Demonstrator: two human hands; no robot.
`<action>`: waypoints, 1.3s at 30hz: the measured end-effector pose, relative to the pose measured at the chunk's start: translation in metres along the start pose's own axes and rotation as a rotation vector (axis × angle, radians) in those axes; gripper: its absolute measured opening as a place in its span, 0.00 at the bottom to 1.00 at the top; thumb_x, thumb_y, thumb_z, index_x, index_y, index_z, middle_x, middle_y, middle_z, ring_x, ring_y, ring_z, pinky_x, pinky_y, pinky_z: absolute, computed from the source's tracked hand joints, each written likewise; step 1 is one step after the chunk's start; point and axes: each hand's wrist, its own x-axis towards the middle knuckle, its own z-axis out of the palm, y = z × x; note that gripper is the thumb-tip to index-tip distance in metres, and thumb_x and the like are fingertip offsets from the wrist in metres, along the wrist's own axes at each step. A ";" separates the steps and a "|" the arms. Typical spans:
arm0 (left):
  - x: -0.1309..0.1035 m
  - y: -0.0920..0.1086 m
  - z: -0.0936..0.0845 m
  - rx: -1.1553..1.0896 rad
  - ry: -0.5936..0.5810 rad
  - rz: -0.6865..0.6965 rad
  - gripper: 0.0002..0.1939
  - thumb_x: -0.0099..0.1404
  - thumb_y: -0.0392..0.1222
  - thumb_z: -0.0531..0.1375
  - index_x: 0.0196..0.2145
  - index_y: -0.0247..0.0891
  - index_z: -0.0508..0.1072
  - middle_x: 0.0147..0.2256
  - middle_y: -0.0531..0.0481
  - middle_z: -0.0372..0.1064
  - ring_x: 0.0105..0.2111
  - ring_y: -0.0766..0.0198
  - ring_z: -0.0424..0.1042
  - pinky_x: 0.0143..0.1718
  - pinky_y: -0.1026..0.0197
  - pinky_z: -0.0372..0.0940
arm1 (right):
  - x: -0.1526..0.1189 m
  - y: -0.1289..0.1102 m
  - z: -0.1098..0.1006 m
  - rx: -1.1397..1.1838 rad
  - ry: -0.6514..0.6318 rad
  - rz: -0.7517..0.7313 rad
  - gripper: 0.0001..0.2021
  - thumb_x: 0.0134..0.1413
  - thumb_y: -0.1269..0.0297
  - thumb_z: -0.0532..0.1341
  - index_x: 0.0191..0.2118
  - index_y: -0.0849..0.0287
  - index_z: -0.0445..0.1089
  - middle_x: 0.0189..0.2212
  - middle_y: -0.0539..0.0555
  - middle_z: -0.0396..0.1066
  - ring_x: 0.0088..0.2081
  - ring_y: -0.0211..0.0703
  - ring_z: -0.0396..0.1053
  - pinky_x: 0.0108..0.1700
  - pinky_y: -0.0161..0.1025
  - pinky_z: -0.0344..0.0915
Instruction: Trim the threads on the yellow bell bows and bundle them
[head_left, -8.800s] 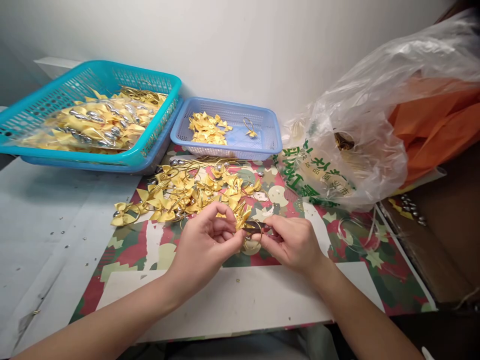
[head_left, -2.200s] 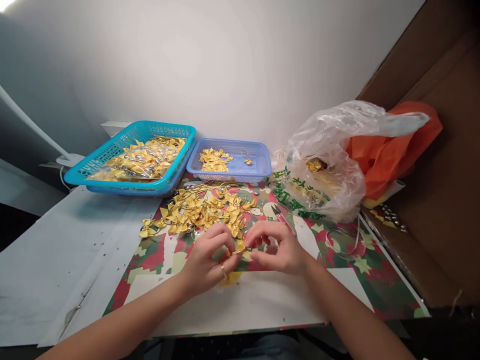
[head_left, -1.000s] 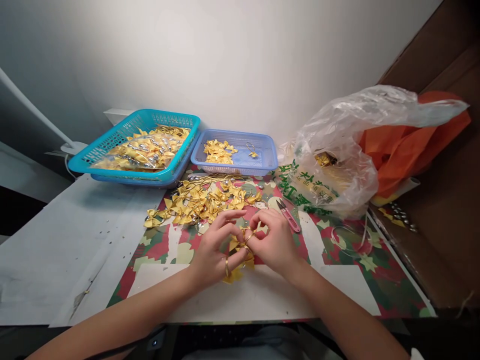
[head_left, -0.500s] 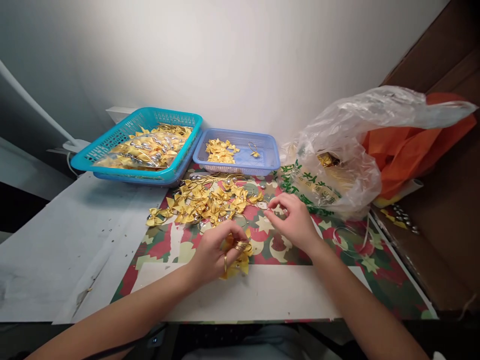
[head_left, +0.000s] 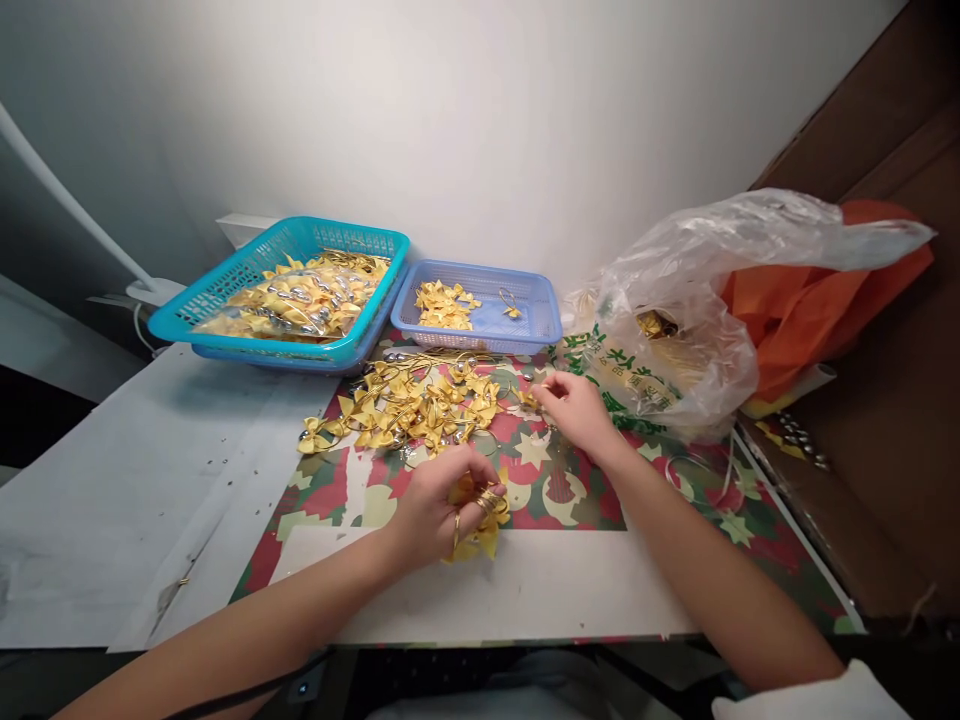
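Observation:
My left hand (head_left: 442, 505) is closed over the front sheet, its thumb and fingers holding a bunch of yellow bows (head_left: 480, 540) with gold wire loops. To the right, my right hand (head_left: 576, 408) pinches a yellow bow (head_left: 528, 399) at the right edge of the loose pile; its fingertips partly cover it. That pile of yellow bows (head_left: 409, 410), with gold wires and silver beads among them, lies just beyond my left hand.
A turquoise basket (head_left: 174, 318) with bagged bows stands at the back left. Beside it, a blue basket (head_left: 536, 330) holds more bows. A clear plastic bag (head_left: 720, 330) and orange bag (head_left: 780, 300) stand right, against brown cardboard (head_left: 862, 420). White paper (head_left: 562, 585) covers the front.
My right hand has moved slightly away from me and its fingers have closed at a yellow bow. My left hand keeps its bunch in nearly the same place. The view has shifted slightly.

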 end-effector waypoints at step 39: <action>-0.001 0.001 -0.002 0.018 -0.015 0.034 0.04 0.62 0.36 0.59 0.29 0.39 0.69 0.25 0.52 0.69 0.25 0.66 0.66 0.27 0.65 0.62 | 0.013 -0.009 -0.003 0.494 0.113 0.105 0.12 0.49 0.53 0.61 0.31 0.55 0.61 0.20 0.44 0.61 0.16 0.33 0.58 0.19 0.32 0.57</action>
